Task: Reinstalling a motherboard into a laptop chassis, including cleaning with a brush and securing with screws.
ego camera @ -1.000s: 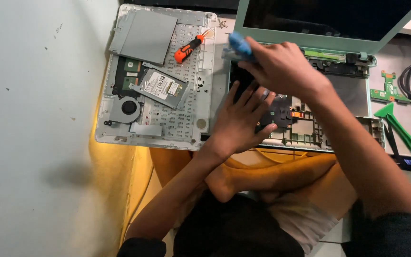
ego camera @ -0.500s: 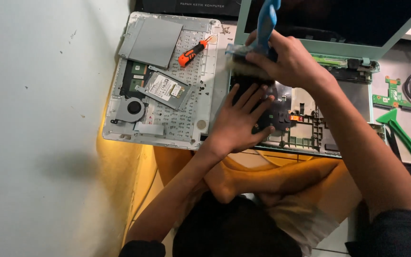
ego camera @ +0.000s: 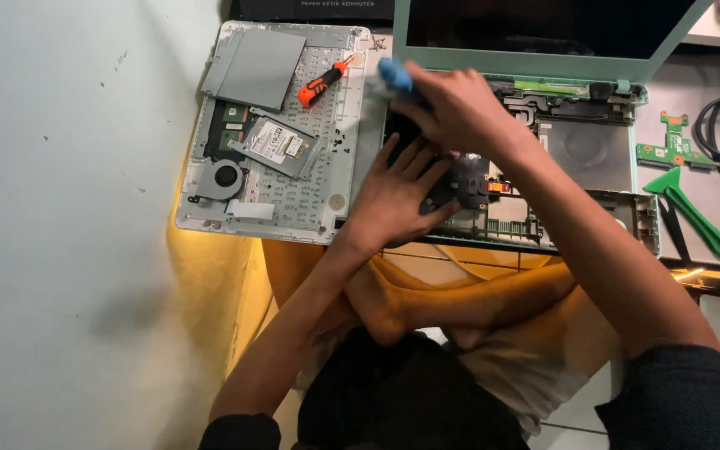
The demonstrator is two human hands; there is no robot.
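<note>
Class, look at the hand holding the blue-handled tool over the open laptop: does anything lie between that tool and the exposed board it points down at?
Nothing visible does. The right hand grips the blue-handled tool above the laptop base. The left hand lies flat beside it on the board, not under it; the tip is hidden.

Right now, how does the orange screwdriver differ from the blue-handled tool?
The orange screwdriver lies loose on the detached keyboard panel, untouched; the blue-handled tool is gripped in the right hand over the open laptop base. The orange one shows whole and sharp; the blue one is blurred and mostly hidden. Both are small hand tools.
</note>
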